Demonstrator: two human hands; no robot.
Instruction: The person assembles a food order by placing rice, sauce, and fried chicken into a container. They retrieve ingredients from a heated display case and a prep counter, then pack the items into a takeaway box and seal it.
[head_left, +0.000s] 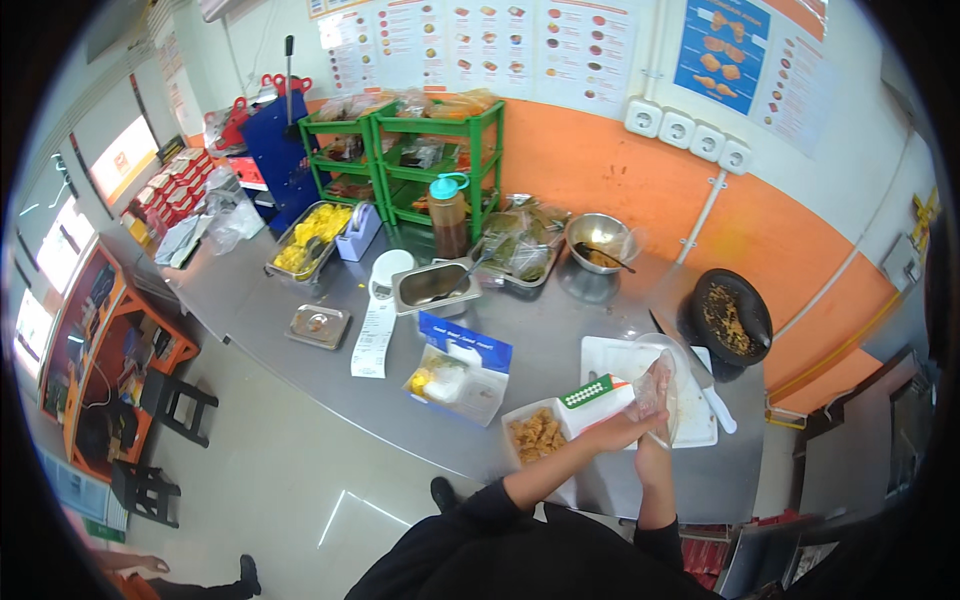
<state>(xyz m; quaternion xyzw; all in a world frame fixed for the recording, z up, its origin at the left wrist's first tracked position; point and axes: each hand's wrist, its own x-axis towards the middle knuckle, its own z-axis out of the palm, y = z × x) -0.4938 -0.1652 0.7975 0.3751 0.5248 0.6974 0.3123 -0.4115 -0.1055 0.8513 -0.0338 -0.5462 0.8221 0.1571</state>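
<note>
My right hand (655,388) points away from me over the right side of the counter, its fingers stretched out inside a clear plastic glove (648,402). My left hand (628,430) crosses to the right wrist and is closed on the glove's cuff. Beneath and beyond the hands lies a white cutting board (602,352) with a clear round plate or lid on it. Close by my left forearm is an open white paper box (512,422) of brown fried pieces (538,436), its green-and-white lid (597,393) raised.
A blue-and-white box (465,345) with rice and yellow food stands left of centre. Behind are a steel pan (437,288), a steel bowl (598,240), a sauce bottle (448,218) and green racks (440,150). A knife (718,408) and stone mortar (730,315) are at right. Another person's hand (150,564) shows lower left.
</note>
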